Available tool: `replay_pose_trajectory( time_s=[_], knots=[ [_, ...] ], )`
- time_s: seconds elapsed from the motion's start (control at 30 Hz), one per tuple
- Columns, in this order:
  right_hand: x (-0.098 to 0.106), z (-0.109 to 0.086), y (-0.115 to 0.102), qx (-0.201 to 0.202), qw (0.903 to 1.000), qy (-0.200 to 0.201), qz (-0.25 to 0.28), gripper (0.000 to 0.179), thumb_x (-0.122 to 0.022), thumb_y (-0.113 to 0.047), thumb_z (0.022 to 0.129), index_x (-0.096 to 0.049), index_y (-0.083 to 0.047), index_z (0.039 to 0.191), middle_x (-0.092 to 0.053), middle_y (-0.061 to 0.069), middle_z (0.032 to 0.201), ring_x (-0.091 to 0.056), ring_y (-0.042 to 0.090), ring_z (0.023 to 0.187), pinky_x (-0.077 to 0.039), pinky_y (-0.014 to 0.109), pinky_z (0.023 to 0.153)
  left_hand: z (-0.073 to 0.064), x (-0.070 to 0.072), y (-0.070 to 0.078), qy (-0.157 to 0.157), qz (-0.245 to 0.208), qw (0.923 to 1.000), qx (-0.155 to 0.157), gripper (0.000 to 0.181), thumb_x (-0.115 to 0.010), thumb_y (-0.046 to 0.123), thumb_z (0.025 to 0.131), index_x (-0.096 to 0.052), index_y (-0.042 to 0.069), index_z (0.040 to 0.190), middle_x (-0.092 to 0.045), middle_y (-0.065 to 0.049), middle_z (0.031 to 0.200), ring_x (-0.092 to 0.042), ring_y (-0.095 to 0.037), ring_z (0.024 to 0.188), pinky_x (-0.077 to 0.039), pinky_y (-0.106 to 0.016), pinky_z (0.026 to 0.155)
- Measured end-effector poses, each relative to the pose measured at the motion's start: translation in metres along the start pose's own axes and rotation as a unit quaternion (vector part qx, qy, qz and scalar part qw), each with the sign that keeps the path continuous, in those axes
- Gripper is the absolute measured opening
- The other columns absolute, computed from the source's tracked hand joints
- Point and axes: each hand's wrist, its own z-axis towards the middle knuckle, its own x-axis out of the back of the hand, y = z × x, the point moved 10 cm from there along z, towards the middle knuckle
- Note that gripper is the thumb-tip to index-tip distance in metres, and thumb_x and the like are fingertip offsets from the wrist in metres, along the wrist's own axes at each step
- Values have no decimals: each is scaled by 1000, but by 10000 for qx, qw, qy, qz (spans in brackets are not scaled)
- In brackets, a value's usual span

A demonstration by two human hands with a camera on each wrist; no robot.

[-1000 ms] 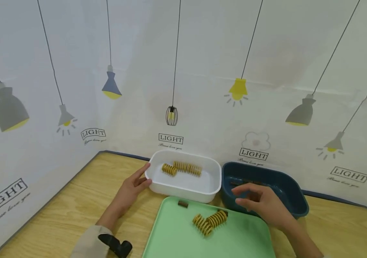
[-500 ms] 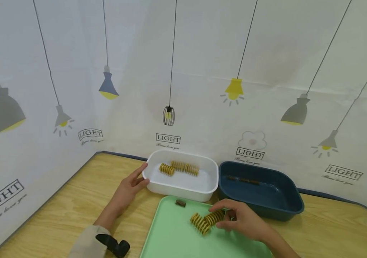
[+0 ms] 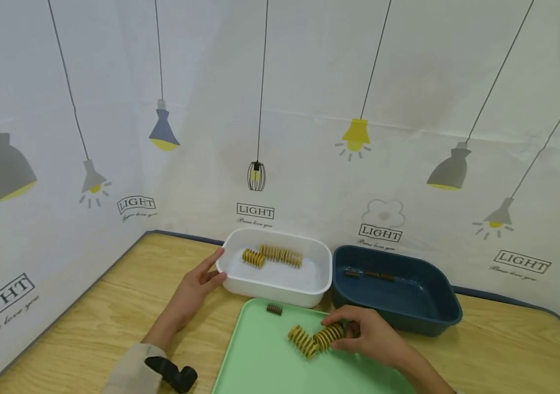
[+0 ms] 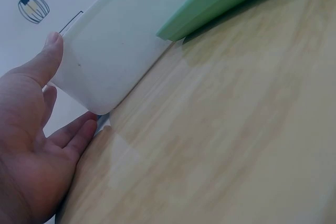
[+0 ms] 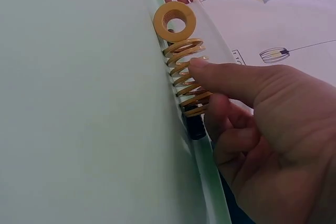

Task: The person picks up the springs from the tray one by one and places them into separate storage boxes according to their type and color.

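Note:
My right hand (image 3: pixel 371 336) pinches a yellow coil spring (image 3: pixel 328 336) between thumb and index finger at the far edge of the green tray (image 3: pixel 270 366). A second yellow spring (image 3: pixel 303 340) lies against its left end. In the right wrist view a small dark spring (image 5: pixel 195 125) sits right by the gripped one, near my fingers. Another small dark spring (image 3: pixel 274 310) lies by the tray's far left corner. My left hand (image 3: pixel 192 291) rests with extended fingers and thumb against the left end of the white bin (image 3: pixel 270 287); the left wrist view shows its thumb close to the rim.
Several yellow springs (image 3: pixel 280 255) lie in the white bin. Beside it on the right stands a dark blue bin (image 3: pixel 437 323) with small dark springs (image 3: pixel 379 275) inside. A printed wall sheet (image 3: pixel 309 180) rises behind the wooden table (image 3: pixel 501 339).
My right hand has moved from over the blue bin down and left to the yellow spring on the tray, and its fingers have closed there. The left hand stays at the white bin.

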Motion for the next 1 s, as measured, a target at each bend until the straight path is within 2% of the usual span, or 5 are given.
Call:
replay_pose_trajectory(
  time_s=[0.17,0.3,0.53,0.83,1.0],
  knots=[
    [0,-1,-7,431,9987,-5,-281,38,-80,-22,77,-68,-12,112,-65,5,100,-48,3,60,-46,23,50,-1,0,1,-7,-46,10000,1,62,-61,26,95,-33,32,150,-24,1,155,-43,-27,129,-38,-39,104],
    [-3,-3,-11,670,9973,-124,-282,38,-78,-23,79,-68,-10,112,-64,6,102,-49,4,62,-47,23,52,-2,0,2,-14,-78,10000,2,62,-61,26,94,-33,31,150,-24,1,155,-44,-26,129,-39,-38,104],
    [-7,-3,-9,620,9975,-217,-277,37,-78,-23,79,-68,-10,112,-65,6,100,-48,4,63,-47,23,52,-2,-1,3,-30,-79,10000,-4,62,-61,28,94,-33,31,150,-24,3,155,-43,-26,130,-38,-37,104],
    [-10,-9,-12,873,9950,-307,-386,36,-76,-24,81,-68,-12,114,-62,2,95,-48,4,64,-46,21,53,-2,-1,1,-26,-21,10000,32,62,-61,28,94,-33,31,150,-23,4,155,-43,-26,130,-37,-39,105],
    [-12,-11,-9,710,9959,-286,-488,37,-76,-29,82,-68,-15,115,-61,-3,94,-48,8,65,-46,20,54,-3,0,4,-3,-25,10000,-1,62,-61,28,94,-33,31,150,-24,3,155,-44,-26,129,-38,-38,104]
  ],
)
